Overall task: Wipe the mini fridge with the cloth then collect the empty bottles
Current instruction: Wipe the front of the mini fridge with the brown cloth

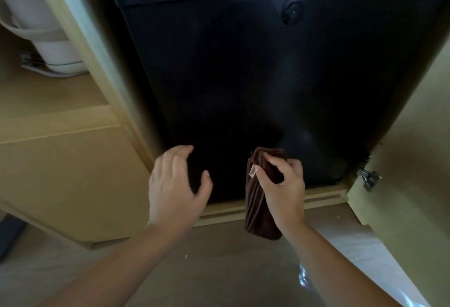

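Against black fridge (pixel 243 75), bunched brown cloth (pixel 258 199)

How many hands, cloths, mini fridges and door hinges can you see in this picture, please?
Hands: 2, the left hand and the right hand
Cloths: 1, the brown cloth that the right hand grips
Mini fridges: 1, the black mini fridge
Door hinges: 1, the metal hinge at the right
Total: 5
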### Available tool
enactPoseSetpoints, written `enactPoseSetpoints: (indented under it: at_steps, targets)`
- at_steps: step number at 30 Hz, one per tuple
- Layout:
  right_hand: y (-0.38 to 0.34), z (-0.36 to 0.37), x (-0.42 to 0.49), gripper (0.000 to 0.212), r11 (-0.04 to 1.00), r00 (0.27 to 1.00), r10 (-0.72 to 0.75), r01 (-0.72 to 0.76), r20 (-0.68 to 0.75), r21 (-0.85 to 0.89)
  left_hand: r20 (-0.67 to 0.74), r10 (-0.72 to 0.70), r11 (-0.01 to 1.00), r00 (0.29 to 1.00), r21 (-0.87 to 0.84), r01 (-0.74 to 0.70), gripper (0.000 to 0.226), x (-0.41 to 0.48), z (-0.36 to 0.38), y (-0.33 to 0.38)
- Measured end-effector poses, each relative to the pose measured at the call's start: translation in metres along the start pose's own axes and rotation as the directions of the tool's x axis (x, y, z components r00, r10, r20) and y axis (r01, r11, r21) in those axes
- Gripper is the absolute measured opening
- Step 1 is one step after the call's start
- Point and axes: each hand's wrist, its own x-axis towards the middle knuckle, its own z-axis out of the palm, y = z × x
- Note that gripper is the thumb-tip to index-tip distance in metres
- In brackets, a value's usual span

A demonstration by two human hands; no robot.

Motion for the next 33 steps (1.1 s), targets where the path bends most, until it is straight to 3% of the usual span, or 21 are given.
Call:
enactPoseSetpoints:
  at_steps: [10,13,16,26,33]
  targets:
    - [-0.042,0.017,-0.020,0.025,0.986,0.998,0.040,-0.031,0.051,-0.166,0.168,0.062,0.993,0.984,0.090,-0.078,0.041,0.004,-0.032,-0.005]
    - [-0.075,-0.001,-0.019,0.023,0.971,0.993,0.079,-0.057,0.085,-0.234,0.170,-0.024,0.994,0.985,0.107,0.006,0.042,0.012,-0.060,0.007]
    - [-0.124,-0.025,-0.017,0.022,0.954,0.983,0.157,-0.125,0.098,-0.273,0.119,-0.196,0.978,0.973,0.100,0.184,0.042,0.026,-0.096,0.030]
    - [-0.324,-0.083,-0.004,0.027,0.855,0.960,0.222,-0.106,0.172,-0.508,0.106,-0.262,0.959,0.959,0.138,0.246,0.030,0.092,-0.232,0.131]
    - [-0.457,-0.107,0.012,0.029,0.841,0.957,0.209,-0.071,0.200,-0.536,0.143,-0.324,0.945,0.935,0.099,0.312,0.024,0.133,-0.335,0.177]
